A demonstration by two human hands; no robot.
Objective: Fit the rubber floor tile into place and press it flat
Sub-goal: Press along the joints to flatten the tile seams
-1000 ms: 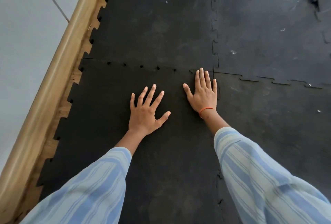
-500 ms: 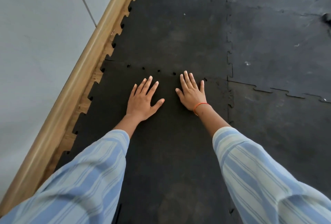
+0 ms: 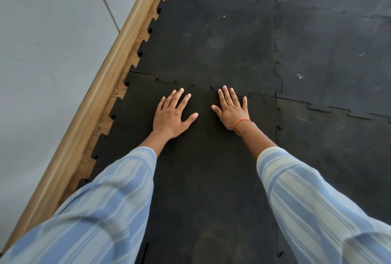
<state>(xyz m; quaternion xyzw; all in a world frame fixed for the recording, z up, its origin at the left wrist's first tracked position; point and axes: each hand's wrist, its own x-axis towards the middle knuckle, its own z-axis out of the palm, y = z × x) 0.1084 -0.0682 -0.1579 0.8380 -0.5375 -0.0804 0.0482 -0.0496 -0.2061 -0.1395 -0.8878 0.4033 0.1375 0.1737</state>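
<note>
The floor's left edge is being closed off by a wooden skirting board under a grey wall, with only a thin strip of bare wood floor being left beside the toothed edge of the rubber floor tile. The tile's far edge is being covered by the left hand and right hand, both laid flat. Toward the right edge, the laid black tiles are being left open.

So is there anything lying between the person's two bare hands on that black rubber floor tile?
No. In the head view, only bare black rubber floor tile shows between the left hand and right hand.
</note>
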